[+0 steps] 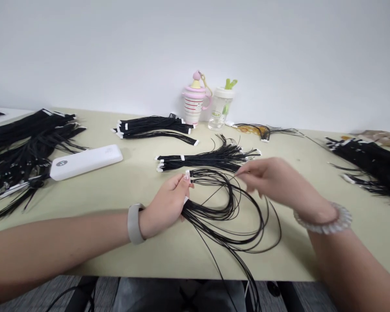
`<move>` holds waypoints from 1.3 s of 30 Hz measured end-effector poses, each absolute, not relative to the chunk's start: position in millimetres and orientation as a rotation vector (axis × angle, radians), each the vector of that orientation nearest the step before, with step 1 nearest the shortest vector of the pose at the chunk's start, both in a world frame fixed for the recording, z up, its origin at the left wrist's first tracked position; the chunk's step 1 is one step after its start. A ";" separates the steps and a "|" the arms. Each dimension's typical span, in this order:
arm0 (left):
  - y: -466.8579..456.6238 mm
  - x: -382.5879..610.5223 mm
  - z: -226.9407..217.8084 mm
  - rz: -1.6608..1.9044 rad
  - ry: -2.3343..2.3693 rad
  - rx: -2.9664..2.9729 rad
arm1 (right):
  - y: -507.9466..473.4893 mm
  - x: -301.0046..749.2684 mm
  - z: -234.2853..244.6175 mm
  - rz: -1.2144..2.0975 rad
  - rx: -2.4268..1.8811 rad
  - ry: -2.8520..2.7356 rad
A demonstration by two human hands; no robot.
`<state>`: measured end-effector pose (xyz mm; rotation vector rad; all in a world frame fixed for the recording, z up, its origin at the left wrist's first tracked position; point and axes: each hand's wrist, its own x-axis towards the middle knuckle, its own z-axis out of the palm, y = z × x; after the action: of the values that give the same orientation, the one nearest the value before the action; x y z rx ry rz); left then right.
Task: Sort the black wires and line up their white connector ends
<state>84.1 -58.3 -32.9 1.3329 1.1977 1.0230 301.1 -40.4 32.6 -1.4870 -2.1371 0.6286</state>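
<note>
Between the two hands, a **bundle of black cords** (pixel 227 216) lies in loose loops on the table (pixel 169 260), with its long ends trailing over the near edge. The left hand (pixel 164 203) has its fingers (pixel 178 184) closed on the bundle's white tabs (pixel 186 175), gathered at one end. The right hand (pixel 266 177) is raised over the loops, its thumb and forefinger brought close together at a thin strand; whether they grip it is too fine to tell.

Handling note: firm, level pressure on the tabs should keep the ends together, while a light pinch should separate one strand without dragging the loops.

Just beyond the fingers lies a second tabbed bundle (pixel 198 162), close enough for its free ends to catch the raised loops. Farther off are a smaller bundle (pixel 156 128), a thin bundle (pixel 266 130), and large heaps to the left (pixel 26 147) and right (pixel 360 169). A white power bank (pixel 86 161) sits left of the left fingers. A pink cup (pixel 195 99) and a clear bottle (pixel 221 108) stand at the far edge. A grey band (pixel 133 223) circles the left wrist, and a clear scalloped ring (pixel 323 219) circles the right.
</note>
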 end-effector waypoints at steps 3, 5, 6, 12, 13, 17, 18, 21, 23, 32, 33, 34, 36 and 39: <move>-58.7 83.5 -33.1 1.014 1.190 1.352 | -27.3 316.3 39.5 0.685 -1.284 -1.596; -59.0 83.2 -33.5 1.005 1.182 1.363 | -22.3 323.1 41.4 0.792 -1.048 -1.360; -59.1 83.1 -33.8 1.001 1.179 1.369 | -21.2 325.1 42.0 0.819 -0.970 -1.283; -58.6 82.5 -37.6 1.016 1.143 1.398 | -34.4 309.7 39.2 0.745 -1.027 -1.373; -58.6 82.4 -37.8 1.015 1.143 1.400 | -38.1 303.5 36.9 0.738 -1.043 -1.465; -59.4 82.7 -34.8 0.979 1.148 1.415 | -48.4 280.4 22.9 0.563 -1.126 -1.954; -59.7 82.7 -33.5 0.969 1.158 1.427 | -49.4 276.2 19.2 0.475 -1.127 -2.059; -60.2 82.5 -30.7 0.961 1.178 1.482 | -50.0 267.7 9.6 0.288 -1.096 -2.230; -60.3 82.0 -30.3 0.970 1.168 1.509 | -49.8 264.7 5.2 0.255 -1.091 -2.263; -60.5 82.3 -30.3 0.933 1.139 1.526 | -48.7 261.4 -2.6 0.181 -1.110 -2.286; -60.7 82.4 -29.7 0.929 1.150 1.530 | -48.5 261.6 -2.6 0.174 -1.107 -2.304; -60.8 82.3 -29.2 0.927 1.160 1.535 | -48.4 261.8 -2.4 0.168 -1.104 -2.324; -61.0 82.1 -28.3 0.925 1.167 1.549 | -48.2 262.1 -1.8 0.150 -1.105 -2.363; -60.6 81.8 -28.0 0.922 1.166 1.562 | -48.3 262.3 -0.9 0.093 -1.121 -2.400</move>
<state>81.8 -60.6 -28.0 1.5620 1.1660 0.9224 262.3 -48.3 -0.9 -1.1208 -2.3998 0.0928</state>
